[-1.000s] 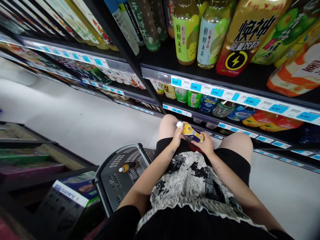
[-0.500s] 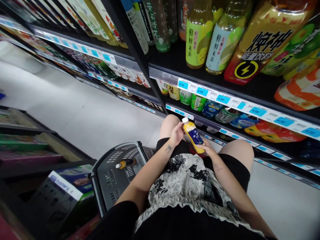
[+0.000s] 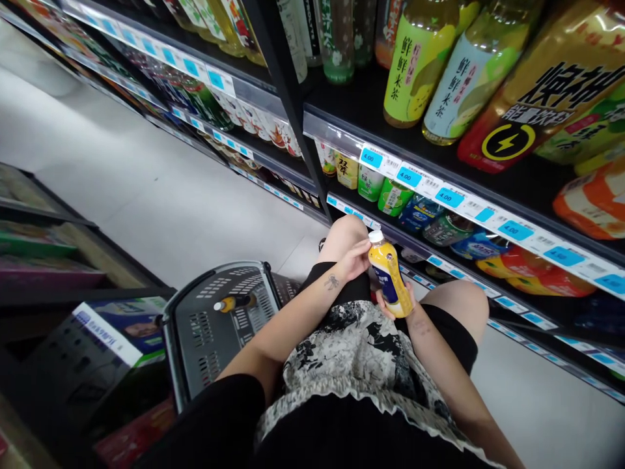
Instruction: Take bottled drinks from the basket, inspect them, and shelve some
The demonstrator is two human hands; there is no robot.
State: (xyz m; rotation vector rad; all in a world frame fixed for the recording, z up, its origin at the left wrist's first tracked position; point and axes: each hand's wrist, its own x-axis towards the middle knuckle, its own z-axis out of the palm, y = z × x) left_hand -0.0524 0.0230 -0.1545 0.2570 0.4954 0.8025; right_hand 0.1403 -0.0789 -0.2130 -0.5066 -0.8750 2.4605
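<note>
I hold a small yellow drink bottle [image 3: 389, 278] with a white cap and a blue label, nearly upright above my lap. My right hand [image 3: 396, 306] is closed round its lower part from behind. My left hand [image 3: 353, 260] rests against its upper side near the cap, fingers curled. I am crouched in front of a black drinks shelf [image 3: 439, 195].
A grey shopping basket [image 3: 219, 326] stands on the floor to my left, with one similar bottle [image 3: 233, 303] lying in it. A blue and white box [image 3: 117, 326] sits on a low rack at left. The shelves carry several bottles behind blue price tags. Pale aisle floor [image 3: 161, 202] stretches ahead.
The bottle has swung from lying across my lap to nearly upright, cap now pointing up. My left hand slid from the cap end to its side. The view shifted slightly.
</note>
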